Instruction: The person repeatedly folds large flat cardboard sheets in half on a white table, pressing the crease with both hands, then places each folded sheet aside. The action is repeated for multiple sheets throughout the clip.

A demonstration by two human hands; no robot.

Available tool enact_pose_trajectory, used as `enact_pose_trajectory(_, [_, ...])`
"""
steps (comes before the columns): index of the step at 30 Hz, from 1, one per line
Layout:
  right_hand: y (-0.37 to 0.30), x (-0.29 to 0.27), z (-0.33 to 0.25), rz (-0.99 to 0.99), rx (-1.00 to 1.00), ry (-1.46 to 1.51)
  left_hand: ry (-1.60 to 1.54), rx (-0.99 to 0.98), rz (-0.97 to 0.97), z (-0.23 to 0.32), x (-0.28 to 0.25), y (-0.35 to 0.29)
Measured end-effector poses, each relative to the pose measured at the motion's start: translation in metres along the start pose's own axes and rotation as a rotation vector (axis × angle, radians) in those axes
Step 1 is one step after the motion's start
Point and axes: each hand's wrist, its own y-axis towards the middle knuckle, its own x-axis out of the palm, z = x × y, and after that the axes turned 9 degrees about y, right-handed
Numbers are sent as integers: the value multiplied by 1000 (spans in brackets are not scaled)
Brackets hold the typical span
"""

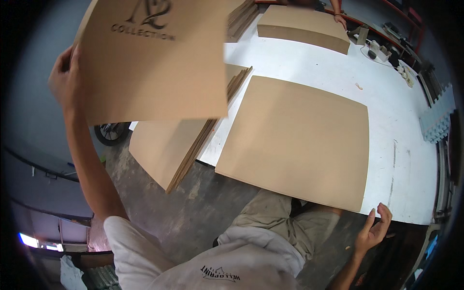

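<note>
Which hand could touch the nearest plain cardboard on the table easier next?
Probably the right hand: it looks empty, near the plain cardboard. The left hand holds a printed cardboard sheet.

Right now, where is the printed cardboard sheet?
In the head view's upper left, the left hand holds the printed cardboard sheet, left of the plain cardboard on the table.

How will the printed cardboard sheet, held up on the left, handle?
The cardboard sheet is probably fairly stiff: it shows little sag with the left hand gripping one edge. Likely light for its size, as one hand holds it up. Thin edges might crease if knocked.
</note>
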Motion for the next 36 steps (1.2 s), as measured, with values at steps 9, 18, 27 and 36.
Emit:
enact_pose_trajectory(9, [-45,62,-19,-30,279,289,72,227,-248,-38,86,-233])
enact_pose_trajectory(18, [-39,59,-20,-287,280,99,-119,-133,-878,-80,124,-357])
enact_pose_trajectory(27, [-15,12,11,-484,374,-378,-20,349,-1204,43,34,-354])
enact_pose_trajectory(36, [-29,12,47,-426,393,-414,-75,151,-1212,33,37,-387])
